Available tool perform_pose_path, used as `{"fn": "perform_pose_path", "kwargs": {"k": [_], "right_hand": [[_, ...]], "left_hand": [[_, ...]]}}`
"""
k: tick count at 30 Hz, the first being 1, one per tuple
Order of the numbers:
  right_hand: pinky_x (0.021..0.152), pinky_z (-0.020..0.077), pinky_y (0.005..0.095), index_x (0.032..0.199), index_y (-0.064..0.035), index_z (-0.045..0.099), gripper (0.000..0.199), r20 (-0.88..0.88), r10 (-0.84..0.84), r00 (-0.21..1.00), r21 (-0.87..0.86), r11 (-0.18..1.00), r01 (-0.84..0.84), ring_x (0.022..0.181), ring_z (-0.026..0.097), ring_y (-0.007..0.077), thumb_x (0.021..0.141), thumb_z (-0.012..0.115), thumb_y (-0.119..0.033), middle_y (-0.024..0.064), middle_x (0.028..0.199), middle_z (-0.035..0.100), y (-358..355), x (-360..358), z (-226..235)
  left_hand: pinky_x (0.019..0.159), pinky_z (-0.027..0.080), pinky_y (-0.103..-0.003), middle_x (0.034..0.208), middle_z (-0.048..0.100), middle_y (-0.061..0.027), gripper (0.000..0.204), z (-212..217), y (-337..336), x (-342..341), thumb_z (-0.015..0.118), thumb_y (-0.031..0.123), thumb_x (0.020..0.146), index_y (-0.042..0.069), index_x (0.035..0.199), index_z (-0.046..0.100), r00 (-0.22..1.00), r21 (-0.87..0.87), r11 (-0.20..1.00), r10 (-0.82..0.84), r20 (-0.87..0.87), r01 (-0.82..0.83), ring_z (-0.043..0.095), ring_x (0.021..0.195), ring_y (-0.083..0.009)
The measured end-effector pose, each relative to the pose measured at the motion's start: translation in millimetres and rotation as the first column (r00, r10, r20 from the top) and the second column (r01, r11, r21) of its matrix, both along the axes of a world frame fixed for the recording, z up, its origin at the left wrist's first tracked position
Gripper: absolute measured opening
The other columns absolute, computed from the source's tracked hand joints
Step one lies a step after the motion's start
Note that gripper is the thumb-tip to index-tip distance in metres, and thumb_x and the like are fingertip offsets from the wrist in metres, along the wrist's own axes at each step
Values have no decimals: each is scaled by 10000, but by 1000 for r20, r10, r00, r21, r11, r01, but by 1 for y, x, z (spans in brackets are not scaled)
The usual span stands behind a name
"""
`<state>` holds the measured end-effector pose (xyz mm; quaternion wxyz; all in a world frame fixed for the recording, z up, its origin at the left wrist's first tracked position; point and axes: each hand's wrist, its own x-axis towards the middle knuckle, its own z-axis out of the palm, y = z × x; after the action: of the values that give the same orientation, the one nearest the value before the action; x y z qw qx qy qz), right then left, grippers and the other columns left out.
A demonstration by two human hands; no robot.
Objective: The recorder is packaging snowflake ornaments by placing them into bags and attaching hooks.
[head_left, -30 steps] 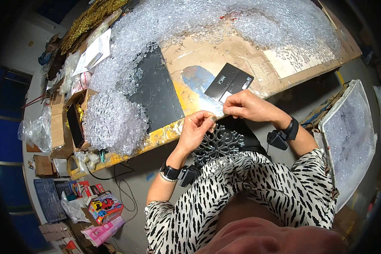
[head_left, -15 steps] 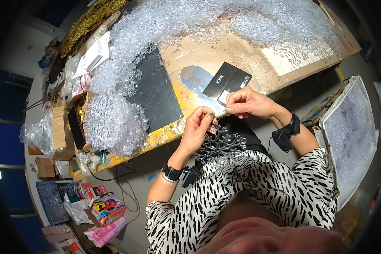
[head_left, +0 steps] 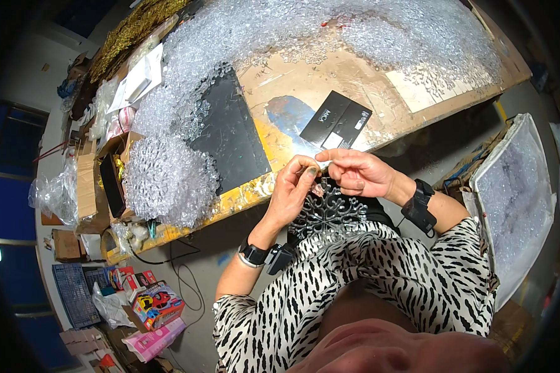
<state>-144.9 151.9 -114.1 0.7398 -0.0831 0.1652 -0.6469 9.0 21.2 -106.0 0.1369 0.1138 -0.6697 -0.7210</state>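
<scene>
My left hand [head_left: 294, 189] is closed in a pinch just off the table's near edge. Touching or nearly touching its fingertips are those of my right hand [head_left: 362, 176], whose fingers are bent together. A small pale bit shows between the two hands, too small to name. Below them, over my lap, is a clear plastic snowflake [head_left: 331, 214]; whether it hangs from my fingers or rests on my lap, I cannot tell. A black flat card packet [head_left: 337, 121] lies on the table just beyond the hands.
Clear plastic snowflake pieces [head_left: 255, 31] cover the far part of the worktable [head_left: 292, 78]. A stack of clear snowflakes [head_left: 168, 180] stands at its left edge beside an open carton [head_left: 93, 193]. On the right is a large white sack [head_left: 516, 205] of clear pieces. Toy boxes [head_left: 158, 308] stand low left.
My right hand has shifted slightly left and down, its fingers now curled against the left fingertips with the index stretched across. The left hand has barely moved.
</scene>
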Motion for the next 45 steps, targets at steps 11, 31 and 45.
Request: {"fn": "perform_pose_path", "kwargs": {"k": [11,31,45], "right_hand": [[322,345,166,1077,26,582,229,-433,118,893,220,975,-22,350,473,56,859,556,-38,102,654,632,-5,-8,19],[395,344,184,892,-41,502,134,-948,-44,314,-39,999,24,436,423,26,937,483,-166,-34,575,481,-2,-3,46],[636,376,236,840,-22,679,78,-899,-180,400,-270,946,-179,696,465,98,808,667,-93,6,720,539,-9,-15,31]], "left_hand": [[614,497,-214,949,442,-40,107,-1,2,-4,489,107,935,6,926,523,994,-103,994,-34,-101,24,532,720,-78],[674,468,-213,880,625,-20,173,3,-6,-4,600,64,860,-8,1014,635,975,41,985,-173,141,169,543,740,-64],[631,434,-205,813,594,18,131,15,-18,-1,605,85,861,9,949,668,946,154,954,-280,161,257,504,686,-49]]}}
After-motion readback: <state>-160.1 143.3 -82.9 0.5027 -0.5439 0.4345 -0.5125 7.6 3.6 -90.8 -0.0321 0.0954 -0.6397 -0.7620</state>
